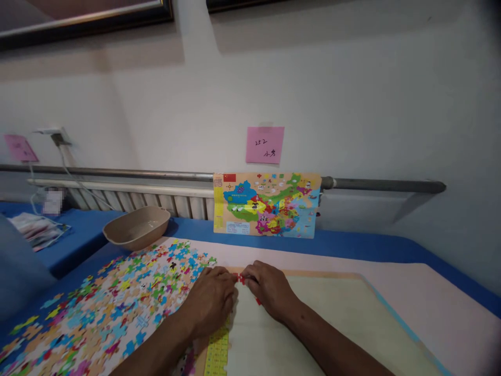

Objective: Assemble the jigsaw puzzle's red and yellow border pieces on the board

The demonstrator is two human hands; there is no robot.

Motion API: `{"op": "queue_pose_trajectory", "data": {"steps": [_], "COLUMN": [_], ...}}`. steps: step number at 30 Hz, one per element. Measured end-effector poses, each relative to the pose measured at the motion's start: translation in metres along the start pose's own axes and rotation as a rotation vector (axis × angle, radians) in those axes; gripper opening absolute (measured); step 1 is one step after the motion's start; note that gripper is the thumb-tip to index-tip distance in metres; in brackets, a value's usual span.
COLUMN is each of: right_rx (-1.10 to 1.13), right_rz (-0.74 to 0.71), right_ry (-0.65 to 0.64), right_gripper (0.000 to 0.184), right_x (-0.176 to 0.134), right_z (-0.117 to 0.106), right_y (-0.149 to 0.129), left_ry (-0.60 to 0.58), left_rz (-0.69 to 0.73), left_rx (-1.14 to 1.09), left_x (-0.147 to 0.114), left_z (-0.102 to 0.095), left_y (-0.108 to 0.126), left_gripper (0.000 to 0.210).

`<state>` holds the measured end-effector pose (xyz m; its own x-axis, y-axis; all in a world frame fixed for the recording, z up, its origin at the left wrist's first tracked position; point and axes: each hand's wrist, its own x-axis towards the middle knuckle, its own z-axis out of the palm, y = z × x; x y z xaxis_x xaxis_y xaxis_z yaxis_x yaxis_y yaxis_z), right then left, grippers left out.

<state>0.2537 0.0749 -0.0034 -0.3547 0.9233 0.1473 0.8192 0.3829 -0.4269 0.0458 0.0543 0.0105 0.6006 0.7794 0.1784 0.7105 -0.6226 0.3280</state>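
Observation:
My left hand and my right hand meet fingertip to fingertip at the top left corner of a pale puzzle board with a wooden frame. Between the fingertips of both hands sit small red puzzle pieces; another red bit shows under my right hand. A yellow strip of joined pieces runs down the board's left edge below my left hand. Left of my left hand, several loose colourful pieces are spread over the table.
A beige oval bowl stands at the back left. A colourful map picture leans against the radiator, a pink note above it. A blue cloth covers the table; plastic bags and a cable lie far left.

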Motion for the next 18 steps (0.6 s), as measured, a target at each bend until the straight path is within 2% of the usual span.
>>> {"op": "queue_pose_trajectory", "data": {"steps": [9,18], "right_rx": [-0.009,-0.001], "right_rz": [0.042,0.008], "right_ry": [0.04,0.001], "right_gripper": [0.015,0.013], "right_x": [0.0012,0.0022], "right_z": [0.0054,0.0005], "right_y": [0.0022,-0.0002], "left_ry": [-0.015,-0.04], "left_rz": [0.019,0.015], "left_rx": [-0.009,0.035], "left_x": [-0.0023,-0.0015], "left_z": [-0.0024,-0.0016], "left_y": [-0.0005,-0.0009], "left_gripper": [0.014,0.014]}}
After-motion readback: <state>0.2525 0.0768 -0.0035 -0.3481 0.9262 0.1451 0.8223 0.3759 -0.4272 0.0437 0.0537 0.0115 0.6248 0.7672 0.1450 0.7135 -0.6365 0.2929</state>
